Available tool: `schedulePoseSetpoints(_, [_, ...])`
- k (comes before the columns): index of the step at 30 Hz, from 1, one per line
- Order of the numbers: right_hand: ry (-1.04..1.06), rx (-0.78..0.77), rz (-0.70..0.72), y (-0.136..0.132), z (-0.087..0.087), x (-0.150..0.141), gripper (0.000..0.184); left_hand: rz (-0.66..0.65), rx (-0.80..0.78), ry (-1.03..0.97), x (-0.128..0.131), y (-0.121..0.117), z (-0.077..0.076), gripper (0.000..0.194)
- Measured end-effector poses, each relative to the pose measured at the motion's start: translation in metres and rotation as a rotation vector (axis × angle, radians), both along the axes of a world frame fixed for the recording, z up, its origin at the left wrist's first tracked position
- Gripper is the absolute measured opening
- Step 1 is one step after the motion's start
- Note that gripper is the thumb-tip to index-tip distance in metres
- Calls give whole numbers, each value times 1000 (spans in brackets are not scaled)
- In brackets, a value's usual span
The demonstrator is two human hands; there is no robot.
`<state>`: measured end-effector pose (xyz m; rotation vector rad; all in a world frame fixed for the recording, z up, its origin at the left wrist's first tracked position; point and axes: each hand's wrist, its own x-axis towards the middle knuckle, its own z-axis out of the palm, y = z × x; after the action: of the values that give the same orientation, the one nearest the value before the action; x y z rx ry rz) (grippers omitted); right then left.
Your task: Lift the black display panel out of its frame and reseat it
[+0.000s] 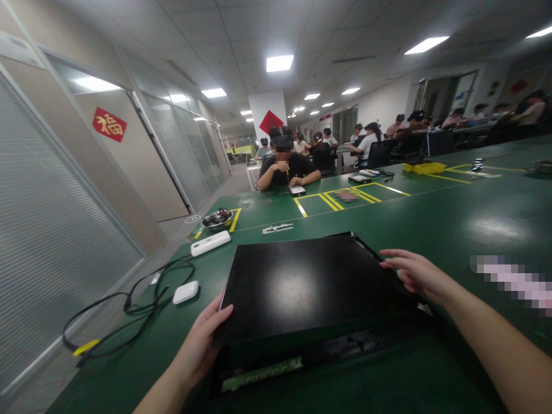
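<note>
Two bare hands flank one black panel (297, 287), which lies above the near part of the green surface (452, 227). The left hand (200, 333) is clamped on the panel's left edge, with the thumb on the upper face and the other fingers mostly hidden beneath. The right hand (416, 276) is at the opposite edge, its grip apart and its fingers extended; whether the fingertips contact the edge cannot be told.

A black frame (332, 348) sits under the panel. It shows along the panel's near edge, separated from it by a visible gap. One green strip (263, 374) runs along the left part of the frame's near side.

Near the left edge of the surface are a white rounded case (186, 292) and, farther back, a white oblong device (211, 243). A black cable (159, 305) loops beside the case and extends past the left edge. A metal bowl (217, 220) with dark contents stands at the far-left corner, beside yellow tape (235, 221). Small white pieces (277, 229) lie between the bowl and the panel. At the far edge, a seated co-worker (302, 167) rests one hand at a small device (297, 190).
</note>
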<state>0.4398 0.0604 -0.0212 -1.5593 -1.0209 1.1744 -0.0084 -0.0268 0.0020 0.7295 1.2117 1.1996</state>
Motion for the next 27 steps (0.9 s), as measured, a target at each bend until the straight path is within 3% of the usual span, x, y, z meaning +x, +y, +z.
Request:
schedulePoseSetpoints(10, [-248,16,69,3,-9,-2,48,-40,40,-11,5,-2,-3,74])
schedulePoseSetpoints(17, [-415,39,92,7,-22,3,38,7,47,-40,-1,4,-15,101])
schedulePoseSetpoints(20, [-506,58,73,6,-11,-5,34,3,40,-26,-3,7,-19,98])
schedulePoseSetpoints(22, [-549,153,35,1,3,-14,31,0,41,-7,-3,7,-19,94])
schedulePoseSetpoints(24, [-454,288,22,-12,13,-19,37,1,39,11,-2,6,-18,90])
schedulePoseSetpoints(27, [-114,337,239,-53,3,-6,56,2,31,22,0,6,-19,89])
